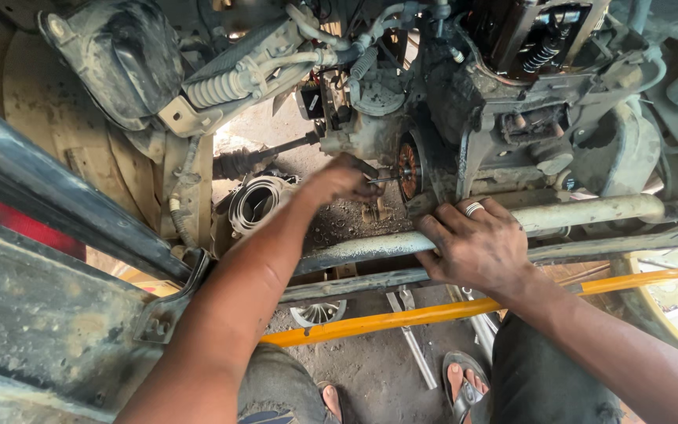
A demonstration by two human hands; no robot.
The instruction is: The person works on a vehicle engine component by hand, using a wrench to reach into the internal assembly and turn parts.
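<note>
- Left hand (343, 182): grip closed around the handle of a thin tool (382, 180), fingers curled tight; metal shaft pointing right, tip at the centre of the disc (408, 170).
- Right hand (476, 247): grip flat and spread, palm down on the bar (590, 212), clamped on nothing; silver ring (473, 208) on one finger; fingertips reaching toward the lower edge of the disc's housing.
- Disc: round, rust-orange, upright on the side of the greasy engine block (464, 102), just right of the left hand.
- Bar: pale, dirty tube running left to right beneath the engine, passing under the right palm.
- Second, darker rail (355, 286) below and parallel to the bar, crossing between both forearms.
- Yellow rod (402, 319) lower down, slanting from lower left up to the right edge, behind the right forearm.
- Drive shaft (264, 157) with rubber boot, left of the engine, above the left forearm.
- Ribbed metal ring (256, 200) lying just left of the left wrist.
- Spring-wrapped hose (221, 88) and black cover (119, 55) at upper left.
- Dark frame beam (64, 204) slanting across the left side.
- Spanner (413, 338) on the dirt floor between the legs.
- Sandalled feet (464, 381) on the floor at the bottom.
</note>
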